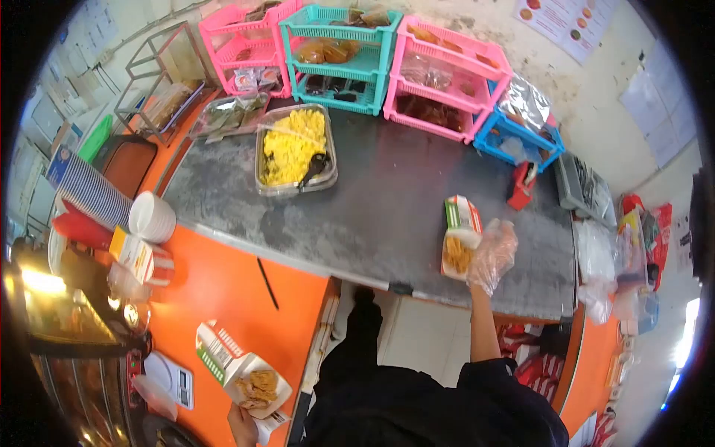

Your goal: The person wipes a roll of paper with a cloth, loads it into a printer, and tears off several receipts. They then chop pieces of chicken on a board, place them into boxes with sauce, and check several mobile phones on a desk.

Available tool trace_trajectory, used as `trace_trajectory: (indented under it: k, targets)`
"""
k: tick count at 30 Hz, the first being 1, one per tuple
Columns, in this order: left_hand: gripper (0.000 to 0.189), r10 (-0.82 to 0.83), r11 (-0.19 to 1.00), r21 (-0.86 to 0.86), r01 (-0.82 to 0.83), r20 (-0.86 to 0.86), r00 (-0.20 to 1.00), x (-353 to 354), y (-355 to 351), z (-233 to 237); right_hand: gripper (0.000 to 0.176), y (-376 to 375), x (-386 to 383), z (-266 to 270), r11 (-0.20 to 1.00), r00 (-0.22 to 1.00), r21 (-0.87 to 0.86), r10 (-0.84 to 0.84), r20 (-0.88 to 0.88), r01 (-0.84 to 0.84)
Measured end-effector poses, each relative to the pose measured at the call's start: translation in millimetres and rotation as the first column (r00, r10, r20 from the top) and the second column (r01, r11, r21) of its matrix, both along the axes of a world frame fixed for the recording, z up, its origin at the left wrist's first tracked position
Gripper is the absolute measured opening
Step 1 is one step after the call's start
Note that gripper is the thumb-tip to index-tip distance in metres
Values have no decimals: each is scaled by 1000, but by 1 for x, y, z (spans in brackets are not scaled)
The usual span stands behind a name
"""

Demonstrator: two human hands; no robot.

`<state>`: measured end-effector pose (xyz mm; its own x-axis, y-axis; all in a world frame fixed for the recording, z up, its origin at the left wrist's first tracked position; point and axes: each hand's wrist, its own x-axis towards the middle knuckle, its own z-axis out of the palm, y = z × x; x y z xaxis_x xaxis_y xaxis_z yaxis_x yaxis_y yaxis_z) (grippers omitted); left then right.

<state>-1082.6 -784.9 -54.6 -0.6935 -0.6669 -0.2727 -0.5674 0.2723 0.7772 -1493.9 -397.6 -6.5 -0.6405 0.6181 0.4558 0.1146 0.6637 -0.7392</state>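
Note:
My left hand [242, 426] grips the lower edge of an open takeaway box [216, 354] above the orange counter. Pieces of fried chicken [259, 387] lie in the box, and a white flap hangs beside my fingers. My right hand [495, 253], in a clear plastic glove, is against the right side of a second open takeaway box [463, 216] on the dark counter. Fried food [456, 255] shows inside that one. The gloved fingers look loosely spread, with nothing visible in them.
A tray of yellow food [294, 149] with a black scoop stands at the back, before pink and turquoise racks [342, 63]. A red tape dispenser [523, 186] sits at right. Stacked cups [93, 186], a black stick [268, 283] and a scale [170, 378] are at left.

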Motion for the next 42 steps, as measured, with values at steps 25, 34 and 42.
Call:
trace_trajectory:
  k: [25, 34, 42]
  targets:
    - [41, -799, 598, 82, 798, -25, 601, -545, 119, -52, 42, -266, -520, -94, 349, 432, 261, 636, 639, -900]
    - [27, -663, 713, 230, 662, -86, 744, -524, 117, -36, 21, -118, -302, 19, 287, 158, -60, 676, 720, -956]
    - [30, -496, 862, 106, 495, -20, 868, -464, 94, -36, 24, -61, -177, 6, 486, 99, -551, 803, 588, -678]
